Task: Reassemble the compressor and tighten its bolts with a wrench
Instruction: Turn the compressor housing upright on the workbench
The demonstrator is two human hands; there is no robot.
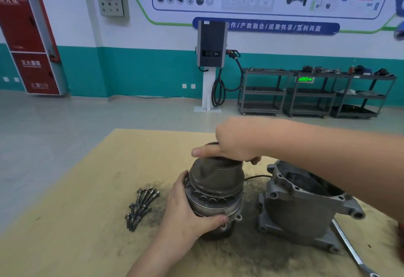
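Here the compressor core [215, 191] stands upright on the tan tabletop [72, 233]; the left hand [185, 211] wraps its lower flange, and the right hand [236, 143] clamps thumb and fingers on its top rim. Just right lies one empty housing [306, 206], then one wrench [352, 252], cut off below. Left, a heap of bolts [141, 206], too overlapped to count. No readable markings on the parts.
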